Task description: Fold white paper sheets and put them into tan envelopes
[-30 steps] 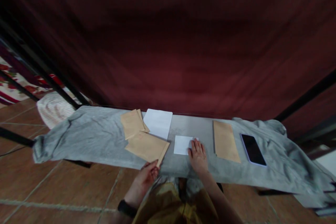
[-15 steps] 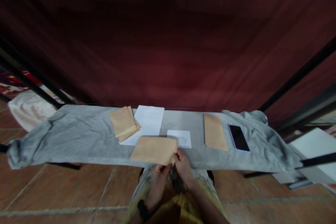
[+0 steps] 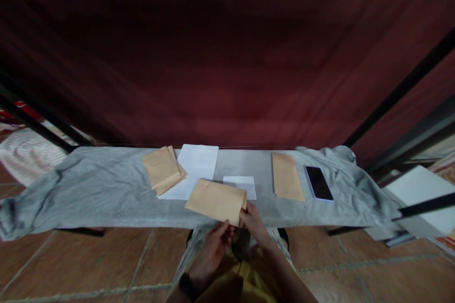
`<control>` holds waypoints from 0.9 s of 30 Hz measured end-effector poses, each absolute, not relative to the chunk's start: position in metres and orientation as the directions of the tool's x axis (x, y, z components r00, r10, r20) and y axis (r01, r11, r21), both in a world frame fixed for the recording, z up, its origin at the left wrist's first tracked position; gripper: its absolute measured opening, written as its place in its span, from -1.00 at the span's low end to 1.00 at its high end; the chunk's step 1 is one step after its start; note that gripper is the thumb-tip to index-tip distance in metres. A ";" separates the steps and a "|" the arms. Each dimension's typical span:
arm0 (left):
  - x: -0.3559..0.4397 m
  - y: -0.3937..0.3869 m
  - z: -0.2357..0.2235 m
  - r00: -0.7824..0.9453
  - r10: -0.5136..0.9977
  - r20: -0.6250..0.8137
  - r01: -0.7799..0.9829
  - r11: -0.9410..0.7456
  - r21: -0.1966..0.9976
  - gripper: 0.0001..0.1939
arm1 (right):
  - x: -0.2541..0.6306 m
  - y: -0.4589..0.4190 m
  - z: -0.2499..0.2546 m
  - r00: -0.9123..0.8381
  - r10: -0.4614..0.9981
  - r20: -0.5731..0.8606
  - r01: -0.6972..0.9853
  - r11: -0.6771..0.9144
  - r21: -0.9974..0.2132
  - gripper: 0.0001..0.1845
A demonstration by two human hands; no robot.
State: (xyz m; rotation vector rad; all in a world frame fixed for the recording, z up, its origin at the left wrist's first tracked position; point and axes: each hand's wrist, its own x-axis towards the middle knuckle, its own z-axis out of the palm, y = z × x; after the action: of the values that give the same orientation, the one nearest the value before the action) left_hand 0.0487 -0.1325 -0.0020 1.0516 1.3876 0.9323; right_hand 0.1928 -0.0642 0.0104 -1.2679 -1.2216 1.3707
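Gripping the envelope [image 3: 215, 201] by its right end: right hand [image 3: 253, 222] fingers closed on it, left hand [image 3: 212, 247] curled at the near edge, can't tell if pinching. Envelope is at the front middle of the grey cloth [image 3: 106, 194], overlapping paper [image 3: 201, 158] and card [image 3: 247, 182] in view. Brown pile [image 3: 160, 166] lies partly on the paper's left side; brown stack [image 3: 287, 179] right of card, phone [image 3: 319, 183] just beside it.

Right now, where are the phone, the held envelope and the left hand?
Phone [image 3: 319, 183]: head view, on its dark screen.
Held envelope [image 3: 216, 201]: head view, on its broad face.
Left hand [image 3: 212, 247]: head view, on its middle.
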 end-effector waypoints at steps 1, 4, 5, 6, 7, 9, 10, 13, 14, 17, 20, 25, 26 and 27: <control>0.050 -0.134 -0.001 0.028 0.947 -0.319 0.099 0.315 0.944 -0.63 | 0.198 -0.061 0.009 -0.052 0.995 -0.090 0.064 -0.087 -0.994 -0.64; 0.050 -0.132 0.008 0.029 0.977 -0.212 0.257 0.198 0.946 -0.71 | 0.211 -0.055 0.010 -0.015 1.000 0.000 0.097 0.002 -0.995 -0.63; 0.048 -0.127 0.013 0.025 0.996 -0.090 0.373 0.074 0.925 -0.73 | 0.214 -0.055 0.011 -0.028 1.000 0.007 0.080 0.009 -0.997 -0.62; 0.045 -0.121 0.019 0.042 0.997 0.064 0.495 -0.077 0.866 -0.66 | 0.217 -0.055 0.013 -0.049 0.999 0.008 0.061 0.011 -0.998 -0.63; 0.042 -0.115 0.025 0.078 0.980 0.185 0.616 -0.193 0.764 -0.47 | 0.219 -0.055 0.015 -0.077 0.997 0.007 0.043 0.011 -0.999 -0.64; 0.034 -0.100 0.037 0.219 0.931 0.293 0.790 -0.345 0.506 -0.16 | 0.223 -0.058 0.018 -0.137 0.990 0.012 0.023 0.015 -1.000 -0.66; 0.031 -0.094 0.041 0.284 0.910 0.301 0.831 -0.390 0.396 -0.05 | 0.224 -0.059 0.019 -0.157 0.987 0.016 0.022 0.020 -1.000 -0.68; 0.021 -0.081 0.047 0.414 0.875 0.249 0.860 -0.466 0.208 0.11 | 0.232 -0.062 0.017 -0.164 0.986 0.024 0.059 0.034 -0.998 -0.73; 0.019 -0.078 0.047 0.441 0.867 0.232 0.856 -0.484 0.181 0.12 | 0.235 -0.062 0.015 -0.160 0.987 0.024 0.082 0.037 -0.996 -0.74; 0.017 -0.077 0.042 0.488 0.844 0.223 0.843 -0.522 0.128 0.07 | 0.244 -0.063 0.009 -0.142 0.990 -0.003 0.184 0.023 -0.983 -0.76; 0.019 -0.080 0.035 0.494 0.836 0.238 0.843 -0.527 0.103 0.00 | 0.251 -0.067 0.007 -0.038 0.999 0.013 0.379 0.026 -0.925 -0.76; 0.023 -0.085 0.023 0.476 0.848 0.232 0.849 -0.512 0.127 0.01 | 0.253 -0.075 0.016 0.166 0.954 0.250 0.622 0.095 -0.777 -0.78; 0.023 -0.086 0.021 0.473 0.849 0.233 0.850 -0.510 0.130 0.02 | 0.251 -0.076 0.018 0.148 0.957 0.250 0.601 0.113 -0.791 -0.78; 0.023 -0.086 0.020 0.470 0.850 0.239 0.852 -0.508 0.131 0.03 | 0.250 -0.077 0.022 0.120 0.966 0.229 0.556 0.126 -0.822 -0.77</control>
State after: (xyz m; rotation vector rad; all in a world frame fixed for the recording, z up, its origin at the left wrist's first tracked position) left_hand 0.0234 -0.0861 0.0200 2.6985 1.5618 0.4331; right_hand 0.2501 -0.0773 0.0216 -1.5391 -1.5455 0.6027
